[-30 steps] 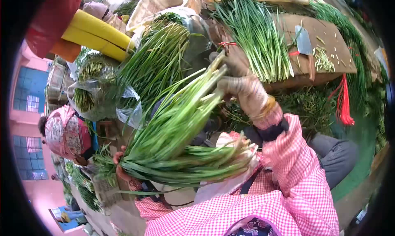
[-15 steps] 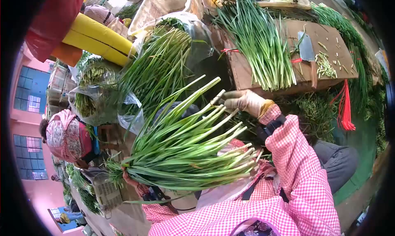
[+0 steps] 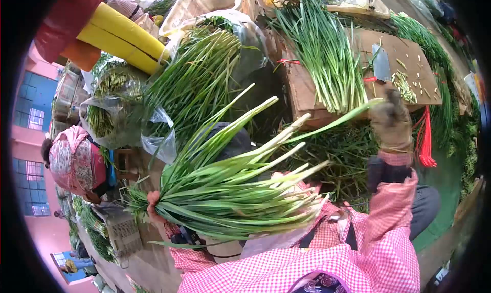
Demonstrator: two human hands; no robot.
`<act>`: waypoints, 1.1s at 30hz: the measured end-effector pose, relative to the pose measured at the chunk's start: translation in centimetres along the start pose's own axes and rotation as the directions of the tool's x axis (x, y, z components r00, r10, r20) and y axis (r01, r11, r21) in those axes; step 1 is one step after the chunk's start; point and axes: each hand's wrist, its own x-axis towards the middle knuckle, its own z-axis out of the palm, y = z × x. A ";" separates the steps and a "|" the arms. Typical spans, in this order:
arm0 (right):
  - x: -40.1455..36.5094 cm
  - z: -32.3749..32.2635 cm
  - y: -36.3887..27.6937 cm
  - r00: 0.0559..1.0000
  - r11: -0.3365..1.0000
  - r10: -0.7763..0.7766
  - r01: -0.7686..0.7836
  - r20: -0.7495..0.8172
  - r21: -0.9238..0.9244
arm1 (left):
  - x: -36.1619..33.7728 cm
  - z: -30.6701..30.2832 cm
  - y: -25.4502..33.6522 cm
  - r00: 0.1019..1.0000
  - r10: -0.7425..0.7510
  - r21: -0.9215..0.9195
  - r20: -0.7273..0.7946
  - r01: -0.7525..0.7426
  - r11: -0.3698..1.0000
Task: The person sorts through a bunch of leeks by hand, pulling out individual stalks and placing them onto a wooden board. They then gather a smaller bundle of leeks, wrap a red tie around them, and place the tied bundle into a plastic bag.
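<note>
My left hand (image 3: 154,203) is wrapped round the leafy end of a large bunch of green stalks (image 3: 230,190), whose pale ends fan out to the right across my lap. My right hand (image 3: 391,121), gloved and blurred by motion, is at the near edge of the cardboard-covered surface (image 3: 358,42). One long green leaf (image 3: 337,124) runs from the bunch up to its fingers, which pinch its tip. Another bunch of stalks (image 3: 330,63) lies on the cardboard, beside a cleaver (image 3: 381,63) and short cut pieces (image 3: 403,86).
Behind my bunch, more greens (image 3: 199,78) lie in clear plastic, near a white crate (image 3: 204,4). A red tassel (image 3: 426,139) hangs at the cardboard's right corner. A person in a pink headscarf (image 3: 74,162) is at the left. Loose trimmings (image 3: 337,160) cover the floor beyond my lap.
My right hand has moved right, away from the stalk ends, drawing one long leaf out from the bunch. My left hand keeps its hold. The view has shifted slightly.
</note>
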 end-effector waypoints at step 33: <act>-0.9 0.8 10.2 0.862 0.345 0.506 -0.191 0.010 -0.919 | 0.1 1.0 1.1 0.994 -0.054 0.232 -0.096 0.075 0.970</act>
